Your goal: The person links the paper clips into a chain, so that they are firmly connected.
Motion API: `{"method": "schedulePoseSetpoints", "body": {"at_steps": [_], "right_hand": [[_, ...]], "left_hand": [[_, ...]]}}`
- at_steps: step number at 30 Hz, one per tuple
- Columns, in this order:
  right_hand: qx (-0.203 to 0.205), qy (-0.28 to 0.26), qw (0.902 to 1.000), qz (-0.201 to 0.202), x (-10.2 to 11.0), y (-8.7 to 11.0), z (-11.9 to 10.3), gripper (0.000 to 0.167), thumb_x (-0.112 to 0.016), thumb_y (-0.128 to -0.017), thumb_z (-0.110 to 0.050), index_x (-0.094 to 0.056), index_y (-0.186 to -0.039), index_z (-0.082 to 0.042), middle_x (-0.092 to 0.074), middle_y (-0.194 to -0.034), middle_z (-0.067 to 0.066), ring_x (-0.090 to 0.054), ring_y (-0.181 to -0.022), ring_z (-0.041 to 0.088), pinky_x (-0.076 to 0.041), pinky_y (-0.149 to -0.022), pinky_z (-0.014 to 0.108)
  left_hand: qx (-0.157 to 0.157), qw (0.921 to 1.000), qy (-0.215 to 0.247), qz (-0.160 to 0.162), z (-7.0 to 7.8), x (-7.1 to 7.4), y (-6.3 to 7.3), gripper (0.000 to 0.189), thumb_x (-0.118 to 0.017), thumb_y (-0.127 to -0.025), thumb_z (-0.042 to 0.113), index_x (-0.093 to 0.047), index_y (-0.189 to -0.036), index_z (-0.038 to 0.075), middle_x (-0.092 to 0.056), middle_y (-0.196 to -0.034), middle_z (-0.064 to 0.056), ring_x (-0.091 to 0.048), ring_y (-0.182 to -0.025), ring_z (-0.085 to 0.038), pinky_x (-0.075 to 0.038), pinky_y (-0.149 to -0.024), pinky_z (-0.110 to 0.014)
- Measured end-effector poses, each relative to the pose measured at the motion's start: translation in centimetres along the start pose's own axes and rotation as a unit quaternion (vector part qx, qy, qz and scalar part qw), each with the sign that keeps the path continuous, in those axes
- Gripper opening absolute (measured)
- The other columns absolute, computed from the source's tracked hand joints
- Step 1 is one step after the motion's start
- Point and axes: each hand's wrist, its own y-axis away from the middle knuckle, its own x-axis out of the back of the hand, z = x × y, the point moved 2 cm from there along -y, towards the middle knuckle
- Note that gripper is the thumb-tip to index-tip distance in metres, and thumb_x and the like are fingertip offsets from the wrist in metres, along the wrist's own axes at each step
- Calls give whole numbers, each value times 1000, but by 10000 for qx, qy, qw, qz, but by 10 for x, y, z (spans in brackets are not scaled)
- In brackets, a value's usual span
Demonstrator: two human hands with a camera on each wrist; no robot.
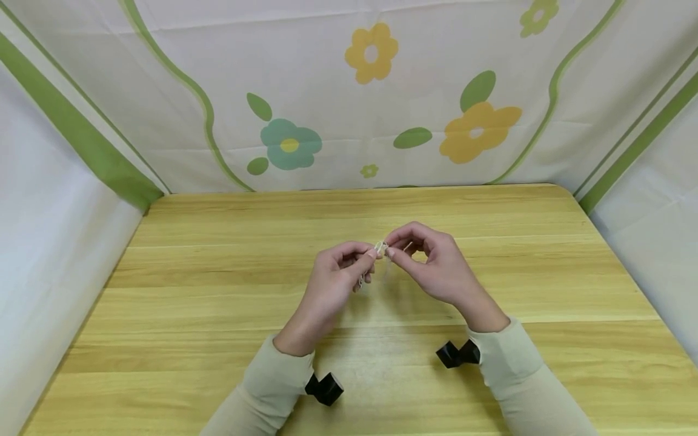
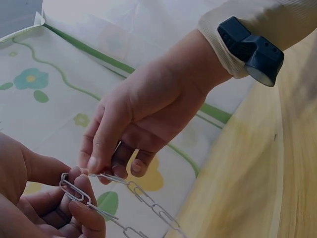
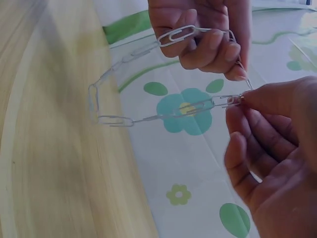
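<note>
A chain of linked silver paperclips (image 3: 93,101) hangs in a loop below both hands, its two ends brought close together. My left hand (image 1: 334,278) pinches one end between thumb and forefinger, and part of the chain lies against its other fingers. Just to the right, my right hand (image 1: 438,266) pinches the other end paperclip between thumb and fingertip. The fingertips of the two hands nearly meet above the table. In the left wrist view, a paperclip (image 2: 74,188) stands out at the left fingers. Whether the two end clips are hooked together is hidden by the fingertips.
A wood-grain table (image 1: 191,303) spreads beneath the hands. White cloth (image 1: 327,79) printed with flowers and green bands rises behind it and at both sides. Small black devices sit at the left cuff (image 1: 278,369) and the right cuff (image 1: 507,351).
</note>
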Motion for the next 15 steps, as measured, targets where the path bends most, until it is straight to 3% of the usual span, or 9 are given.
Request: {"method": "schedulePoseSetpoints", "body": {"at_steps": [7,15], "right_hand": [[-293,51,9992,-275,3,-1,3,9,-72,-103,-9,-74,-111,-11,-76,-107,2,-67,-92,16,-56,-84,26],[-630,-35,9974,-362,8,-1,7,8,-72,-105,-14,-72,-111,-11,-74,-110,4,-70,-102,18,-58,-95,29]], "left_hand": [[3,9998,3,182,3,5,-2,14,-70,-105,16,-78,-110,5,-70,-88,-1,-59,-76,-14,-45,-64,-23],[140,9996,-232,115,1,13,-4,14,-72,-104,19,-79,-110,9,-73,-93,-3,-62,-82,-17,-48,-67,-25]]}}
